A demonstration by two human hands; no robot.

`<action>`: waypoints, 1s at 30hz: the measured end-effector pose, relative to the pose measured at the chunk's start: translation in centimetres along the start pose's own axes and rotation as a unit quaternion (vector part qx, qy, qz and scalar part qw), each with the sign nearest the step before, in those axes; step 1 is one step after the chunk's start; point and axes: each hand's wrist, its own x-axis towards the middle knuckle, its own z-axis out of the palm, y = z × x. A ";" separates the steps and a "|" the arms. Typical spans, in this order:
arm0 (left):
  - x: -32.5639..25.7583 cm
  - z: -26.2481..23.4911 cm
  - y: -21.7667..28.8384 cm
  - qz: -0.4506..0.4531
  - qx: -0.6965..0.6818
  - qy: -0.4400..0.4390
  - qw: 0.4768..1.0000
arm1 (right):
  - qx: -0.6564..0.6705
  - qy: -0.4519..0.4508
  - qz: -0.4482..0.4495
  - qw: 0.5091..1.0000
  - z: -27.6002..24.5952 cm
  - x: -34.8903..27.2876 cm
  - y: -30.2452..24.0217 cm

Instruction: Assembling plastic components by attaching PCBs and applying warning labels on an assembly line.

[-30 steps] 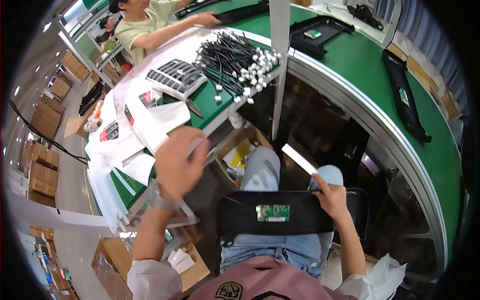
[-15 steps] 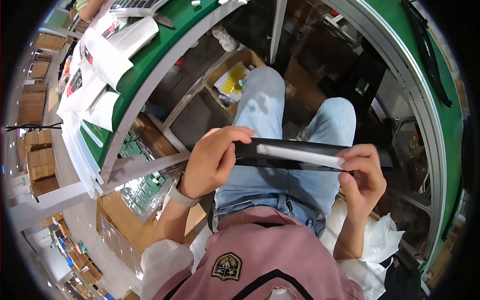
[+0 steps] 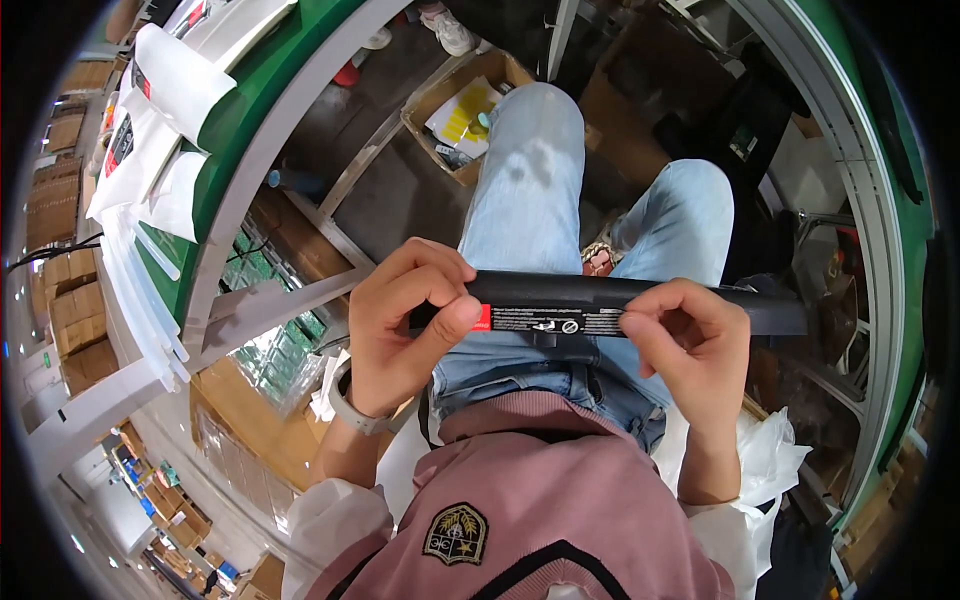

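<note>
A long black bar lies crosswise over my thighs, its right end reaching past my right hand. Along its near side runs a narrow black label with a red left end and small white print. My left hand is closed round the bar's left part, thumb at the red end of the label. With thumb and forefinger pinched, my right hand holds the label's right end against the bar. Whether the label is stuck down all along cannot be told.
White sheets with labels and clear plastic strips lie on the green bench at left. An open carton stands on the floor beyond my knees. Green circuit boards are at left, and a white plastic bag at right.
The label, seen before as a loose white strip at my right fingers, now lies along the bar, printed side showing. My right hand has moved left and nearer to me.
</note>
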 end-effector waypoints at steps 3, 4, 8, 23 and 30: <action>-0.3 0.0 0.1 0.013 0.100 0.010 0.995 | -0.113 0.035 -0.048 0.992 1.3 -0.1 0.5; -0.3 -0.1 0.0 0.008 0.098 0.008 0.995 | -0.114 0.035 -0.043 0.992 1.3 -0.1 0.6; -0.6 -0.1 0.2 0.014 0.182 -0.009 0.983 | -0.167 0.030 -0.070 0.983 1.6 -0.1 0.6; -0.9 0.3 -0.2 0.048 0.243 -0.011 0.969 | -0.187 0.022 -0.030 0.982 2.0 -0.2 0.2; -1.0 -0.1 -0.9 0.052 0.250 -0.011 0.967 | -0.182 0.018 -0.010 0.983 1.9 -0.2 0.0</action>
